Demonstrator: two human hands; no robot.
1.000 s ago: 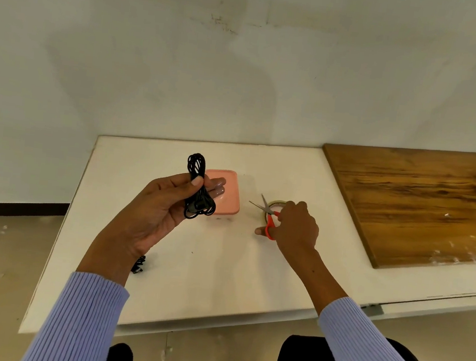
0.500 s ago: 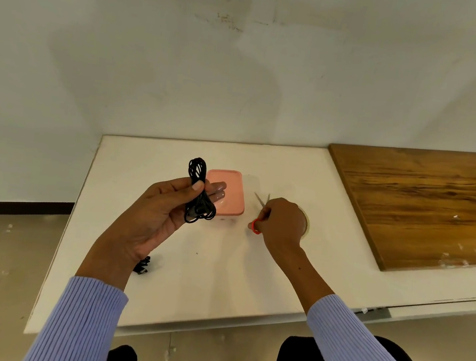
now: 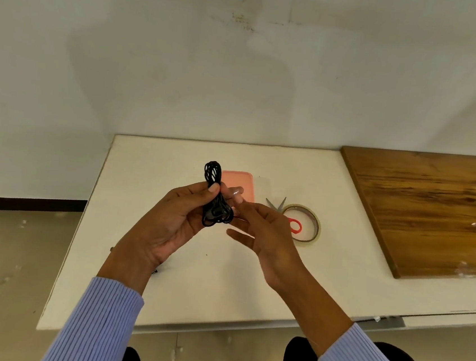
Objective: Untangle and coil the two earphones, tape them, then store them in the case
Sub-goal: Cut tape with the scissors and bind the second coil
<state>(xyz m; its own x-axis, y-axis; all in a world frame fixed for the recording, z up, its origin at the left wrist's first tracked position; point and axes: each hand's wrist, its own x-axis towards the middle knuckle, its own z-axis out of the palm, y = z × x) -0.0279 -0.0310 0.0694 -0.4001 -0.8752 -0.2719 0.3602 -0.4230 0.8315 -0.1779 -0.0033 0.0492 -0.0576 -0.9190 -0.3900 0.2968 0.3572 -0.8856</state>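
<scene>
The black coiled earphone point(image 3: 214, 195) is a tight upright bundle held above the white table point(image 3: 149, 171), near the pink case point(image 3: 242, 182); the left hand point(image 3: 173, 226) pinches its middle; the right hand point(image 3: 266, 233), fingers loosely spread, touches its lower loops.

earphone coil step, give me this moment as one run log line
left hand grips coiled earphone | right hand open beside it | scissors, tape roll, pink case on table

Scissors point(image 3: 287, 218) partly behind right hand point(image 3: 266, 236)
</scene>
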